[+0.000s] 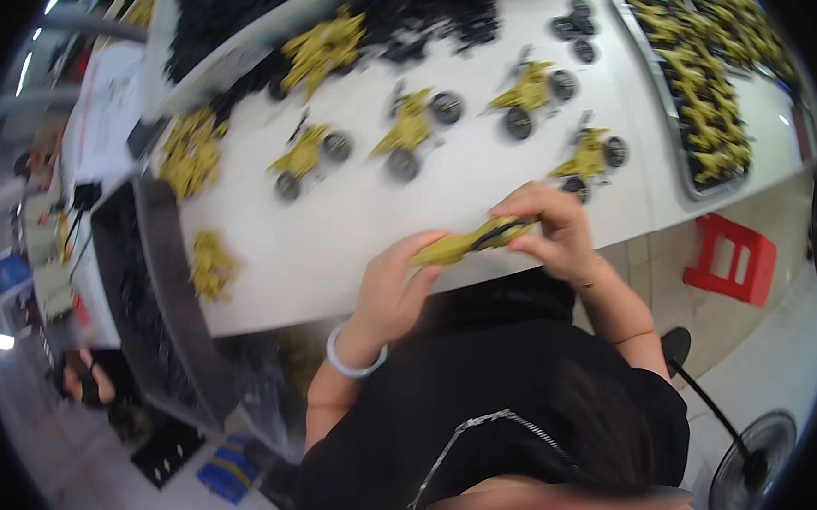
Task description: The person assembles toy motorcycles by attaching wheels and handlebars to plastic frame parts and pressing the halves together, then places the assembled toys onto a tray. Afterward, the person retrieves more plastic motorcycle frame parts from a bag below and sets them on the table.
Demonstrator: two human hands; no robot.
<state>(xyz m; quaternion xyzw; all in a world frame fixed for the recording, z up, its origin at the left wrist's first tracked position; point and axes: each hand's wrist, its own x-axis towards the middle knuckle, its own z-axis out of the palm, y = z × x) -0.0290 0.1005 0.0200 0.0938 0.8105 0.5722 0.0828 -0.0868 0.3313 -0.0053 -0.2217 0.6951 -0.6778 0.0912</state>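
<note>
A yellow-green toy part [450,249] is held between both hands, over the near edge of the white tabletop [334,250] and in front of the person's dark shirt [498,370]. Its long axis runs crosswise, roughly parallel to that edge, with the right end tipped a little farther from the body than the left. A black strip [492,235] lies slantwise along its right half; which end is the front cannot be told. The left hand [387,288] has its grip closed on the left end, thumb on the near side and fingers on the far side. The right hand [557,233] grips the right end, its fingers bent over from the far side and the thumb below. Beyond the hands stand four yellow-green toy motorcycles with dark wheels: one at the left [302,157], one in the middle [409,128], one farther right [527,92] and one just beyond the right hand [590,158]. Each has its wheel-to-wheel line slanting from near left to far right. Loose black wheels [574,29] lie together at the far side. To the right, a metal tray [681,153] full of yellow-green pieces has its long side running away from the person; at the left lies a small yellow-green heap [211,265] beside a dark bin [171,277].
</note>
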